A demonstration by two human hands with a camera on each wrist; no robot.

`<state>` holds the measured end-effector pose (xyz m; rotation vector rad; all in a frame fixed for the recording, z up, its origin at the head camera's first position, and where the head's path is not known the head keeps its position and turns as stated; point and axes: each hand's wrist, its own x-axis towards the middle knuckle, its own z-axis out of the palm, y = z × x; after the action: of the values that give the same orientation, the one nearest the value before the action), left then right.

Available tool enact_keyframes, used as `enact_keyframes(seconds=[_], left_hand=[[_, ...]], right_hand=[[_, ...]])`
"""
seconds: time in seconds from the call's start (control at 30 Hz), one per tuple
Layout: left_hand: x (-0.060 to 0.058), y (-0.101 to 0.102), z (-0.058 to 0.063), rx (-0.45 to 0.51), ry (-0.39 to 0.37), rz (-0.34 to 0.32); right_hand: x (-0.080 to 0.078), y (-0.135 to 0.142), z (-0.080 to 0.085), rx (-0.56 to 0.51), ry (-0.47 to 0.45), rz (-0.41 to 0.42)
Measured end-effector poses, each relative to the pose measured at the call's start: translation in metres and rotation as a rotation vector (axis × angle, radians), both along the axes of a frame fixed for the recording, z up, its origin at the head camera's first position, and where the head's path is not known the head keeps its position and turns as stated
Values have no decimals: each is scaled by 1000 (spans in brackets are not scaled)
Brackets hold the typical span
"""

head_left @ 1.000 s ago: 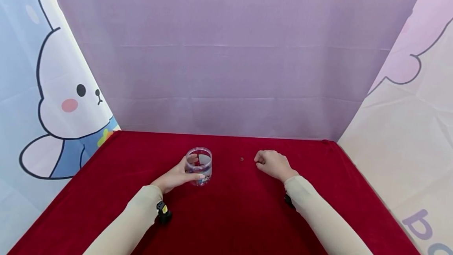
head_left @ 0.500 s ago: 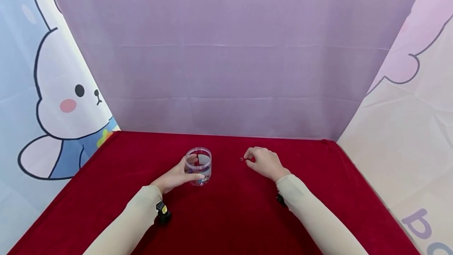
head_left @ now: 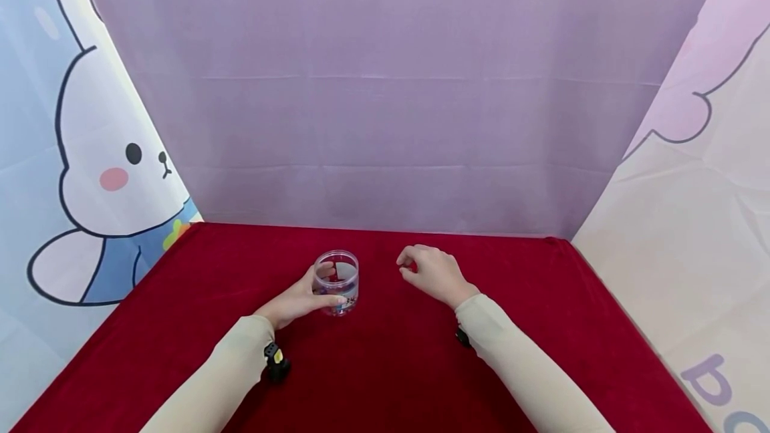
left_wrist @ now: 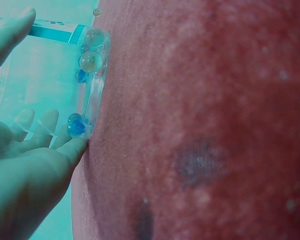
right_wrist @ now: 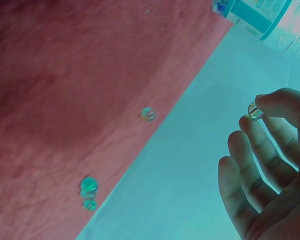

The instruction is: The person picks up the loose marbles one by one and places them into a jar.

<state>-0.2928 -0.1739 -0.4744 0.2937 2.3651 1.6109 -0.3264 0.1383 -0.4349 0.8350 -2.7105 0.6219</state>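
Note:
A clear plastic jar with a label (head_left: 350,291) stands upright, open at the top, and my left hand (head_left: 299,298) grips its side, thumb in front. Several glass marbles (left_wrist: 91,62), some blue and some pale, lie at the jar's bottom in the left wrist view. To the right of the jar and apart from it is my right hand (head_left: 432,275), above the cloth. In the right wrist view, its thumb and index finger pinch a clear glass marble (right_wrist: 255,111); the other fingers are loosely bent. The head view hides that marble.
Loose on the red cloth (head_left: 385,366) in the right wrist view lie a marble (right_wrist: 148,114) and a small cluster of greenish marbles (right_wrist: 89,185). A purple curtain (head_left: 373,119) stands behind the table, with printed cloths at both sides.
My right hand has moved left towards the jar. The small marble on the cloth near it is now out of sight in the head view. My left hand and the jar stay put.

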Motion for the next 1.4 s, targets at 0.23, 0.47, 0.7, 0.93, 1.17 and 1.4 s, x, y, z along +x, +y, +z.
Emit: enact_keyframes(seconds=[0.23, 0.47, 0.7, 0.93, 1.17, 1.4], left_hand=[[-1, -1, -1, -4, 4, 4], [-2, -2, -3, -6, 3, 8], [-3, -2, -3, 4, 0, 6], [-1, -2, -1, 16, -11, -3], [-1, -2, -1, 28, -18, -3], [-1, -1, -1, 35, -18, -5]], right_hand=[[2, -14, 6, -11, 32, 9], [5, -27, 12, -33, 64, 37], [10, -43, 19, -52, 71, 63], [14, -57, 22, -47, 80, 78], [16, -67, 23, -86, 80, 110], [16, -74, 22, -91, 71, 137]])
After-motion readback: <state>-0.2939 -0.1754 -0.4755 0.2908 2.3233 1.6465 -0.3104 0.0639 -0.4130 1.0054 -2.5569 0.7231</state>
